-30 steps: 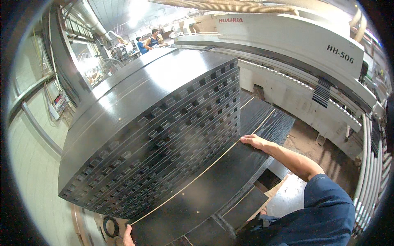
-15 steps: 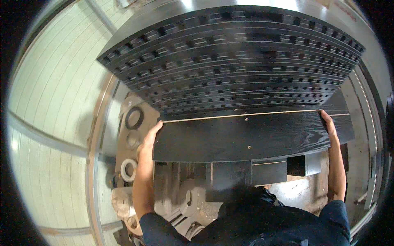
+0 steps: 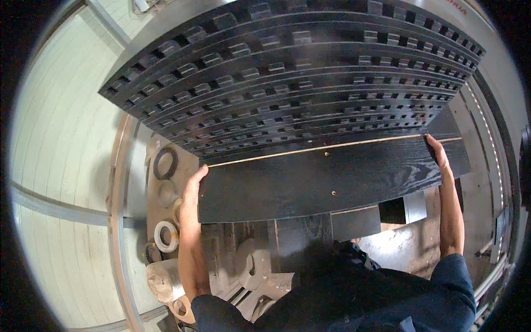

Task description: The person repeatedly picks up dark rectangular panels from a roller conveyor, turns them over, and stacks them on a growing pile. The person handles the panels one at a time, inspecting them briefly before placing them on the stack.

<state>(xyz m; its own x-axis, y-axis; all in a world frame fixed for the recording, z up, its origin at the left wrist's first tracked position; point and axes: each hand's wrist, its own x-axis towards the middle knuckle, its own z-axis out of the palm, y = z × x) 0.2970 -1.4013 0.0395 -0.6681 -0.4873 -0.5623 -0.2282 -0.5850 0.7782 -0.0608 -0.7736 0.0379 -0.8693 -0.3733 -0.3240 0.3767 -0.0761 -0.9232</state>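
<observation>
View: had been swung downward since a second earlier; both forearms were now shown.
Black board (image 3: 265, 191): was held before the slotted panel stack (image 3: 265, 88).
Left hand (image 3: 196, 180): was clamped on its left end.
Right hand (image 3: 436, 150): was clamped near its right end, fingers hidden.

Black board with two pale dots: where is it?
Head view, centre: the black board, held between left hand and right hand, in front of the notched stack.

Pale greenish panelled wall (image 3: 61, 133) on the left, grey metal rails (image 3: 61, 208) running across it, plus some brownish floor (image 3: 425, 249) lower right catching bright glare.
</observation>
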